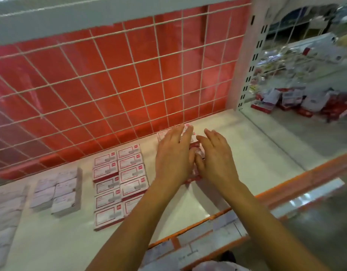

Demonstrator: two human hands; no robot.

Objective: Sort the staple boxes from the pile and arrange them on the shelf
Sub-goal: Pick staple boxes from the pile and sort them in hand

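Note:
On the white shelf (217, 192) a double row of red-and-white staple boxes (120, 178) lies flat at the middle. To its right runs another row of the same boxes (188, 128), mostly hidden under my hands. My left hand (173, 155) lies flat on this row with straight fingers. My right hand (215, 155) presses against the row's right side, fingers straight. A jumbled pile of staple boxes (297, 102) sits in the neighbouring bay at the far right.
Pale grey boxes (57, 190) stand in stacks at the left of the shelf. A white wire grid (110, 85) over a red panel closes the back. A perforated upright (249, 61) divides the bays. An orange rail (282, 188) edges the shelf front.

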